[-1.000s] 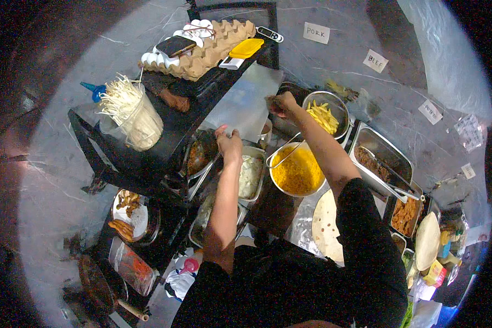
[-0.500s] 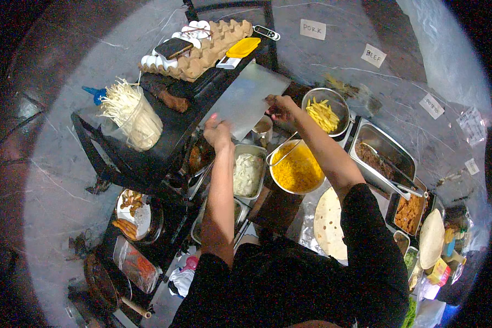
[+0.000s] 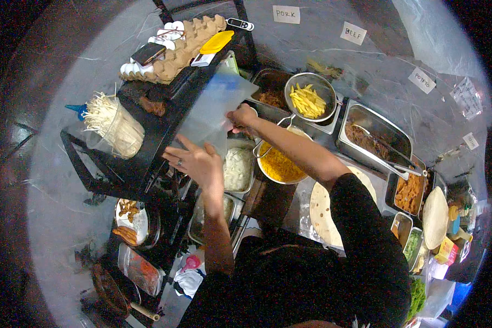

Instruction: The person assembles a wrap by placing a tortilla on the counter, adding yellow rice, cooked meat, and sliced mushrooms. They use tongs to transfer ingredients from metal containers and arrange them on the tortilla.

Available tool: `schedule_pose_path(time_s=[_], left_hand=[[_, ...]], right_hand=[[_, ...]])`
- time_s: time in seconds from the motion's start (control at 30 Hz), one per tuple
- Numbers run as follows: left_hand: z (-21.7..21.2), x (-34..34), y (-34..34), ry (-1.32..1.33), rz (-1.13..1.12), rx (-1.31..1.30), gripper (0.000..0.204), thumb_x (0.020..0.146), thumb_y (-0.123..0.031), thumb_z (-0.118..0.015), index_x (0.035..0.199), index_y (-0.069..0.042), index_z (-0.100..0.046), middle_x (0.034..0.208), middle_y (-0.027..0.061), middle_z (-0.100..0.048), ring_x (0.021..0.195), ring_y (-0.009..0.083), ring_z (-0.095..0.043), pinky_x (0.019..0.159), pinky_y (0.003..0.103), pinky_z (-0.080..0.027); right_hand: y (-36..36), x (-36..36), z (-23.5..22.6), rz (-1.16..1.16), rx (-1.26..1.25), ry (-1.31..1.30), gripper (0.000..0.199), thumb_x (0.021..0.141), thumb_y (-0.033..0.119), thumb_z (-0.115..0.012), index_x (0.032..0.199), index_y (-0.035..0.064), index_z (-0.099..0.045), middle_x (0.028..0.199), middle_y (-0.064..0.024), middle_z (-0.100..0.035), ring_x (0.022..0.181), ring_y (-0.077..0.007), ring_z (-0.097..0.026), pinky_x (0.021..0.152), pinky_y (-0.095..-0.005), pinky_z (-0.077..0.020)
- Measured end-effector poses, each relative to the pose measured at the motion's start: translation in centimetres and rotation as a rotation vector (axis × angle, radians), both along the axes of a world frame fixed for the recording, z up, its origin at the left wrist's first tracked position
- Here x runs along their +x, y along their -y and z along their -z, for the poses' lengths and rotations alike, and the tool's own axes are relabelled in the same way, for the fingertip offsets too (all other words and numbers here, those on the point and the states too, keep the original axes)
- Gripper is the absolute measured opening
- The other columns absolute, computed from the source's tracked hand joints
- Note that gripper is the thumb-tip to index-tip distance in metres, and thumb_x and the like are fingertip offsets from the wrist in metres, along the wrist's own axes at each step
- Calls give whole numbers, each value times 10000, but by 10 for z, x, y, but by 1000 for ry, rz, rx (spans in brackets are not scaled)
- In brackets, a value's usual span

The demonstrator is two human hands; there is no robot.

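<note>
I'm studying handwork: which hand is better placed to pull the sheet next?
Probably the right hand: it seems closed on the sheet at its right edge, while the left hand is spread open.

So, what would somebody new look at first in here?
Probably the yellow food in the round pot partly under the right forearm. Then the cloudy sheet, its edge seemingly pinched by the right hand, and the thin white stalks sticking out of a clear container on the black shelf at left.

Grey veined wall [image 3: 273, 46], paper labels [image 3: 353, 33], black shelf [image 3: 157, 134]
</note>
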State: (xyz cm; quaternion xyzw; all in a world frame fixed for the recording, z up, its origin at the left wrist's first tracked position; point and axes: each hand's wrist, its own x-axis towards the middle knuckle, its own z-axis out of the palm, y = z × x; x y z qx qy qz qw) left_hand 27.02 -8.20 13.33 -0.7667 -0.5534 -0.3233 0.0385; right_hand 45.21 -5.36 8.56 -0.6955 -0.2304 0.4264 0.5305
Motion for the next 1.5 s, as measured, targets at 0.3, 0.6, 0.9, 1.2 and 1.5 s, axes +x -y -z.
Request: schedule_pose_path(time_s=[0.3,0.6,0.9,1.2,1.5], left_hand=[[11,8,-10,-380,141,-128,752,718,-336,-759,1341,-24,-476,1451,270,-328,1359,508,-237,985,798,-74],[23,21,-32,-489,166,-32,571,754,-237,-676,1288,-77,-550,1370,197,-476,1316,449,-361,972,808,-43],[35,138,-124,-103,643,-144,456,871,-281,-584,1304,-143,-547,1440,143,-428,1330,379,-378,1056,605,-272],[47,165,-151,-318,450,-468,549,863,-529,-568,1265,-155,-573,1357,204,-476,1244,435,-442,990,594,-347],[52,133,-193,-161,340,-260,382,936,-345,-480,1226,-116,-578,1094,253,-636,1053,433,-590,901,520,-452]], right_hand=[[-3,29,19,-164,54,-203,336,889,214,-661,1042,-66,-557,798,-172,-676,517,-228,-669,312,-293,-434],[7,47,32,355,-115,584,507,737,363,-780,893,-96,-633,861,-247,-675,866,-371,-681,781,-434,-543],[11,98,-49,-41,-404,1177,383,899,387,-557,1000,37,-677,1005,-178,-690,904,-336,-685,742,-462,-554],[-98,186,-15,-199,-96,1196,419,869,108,-503,1287,145,-485,1183,-186,-617,1013,-371,-638,828,-486,-519],[-86,145,-11,-244,-192,1288,352,845,127,-531,1194,102,-569,992,-214,-671,907,-385,-667,765,-490,-549]])
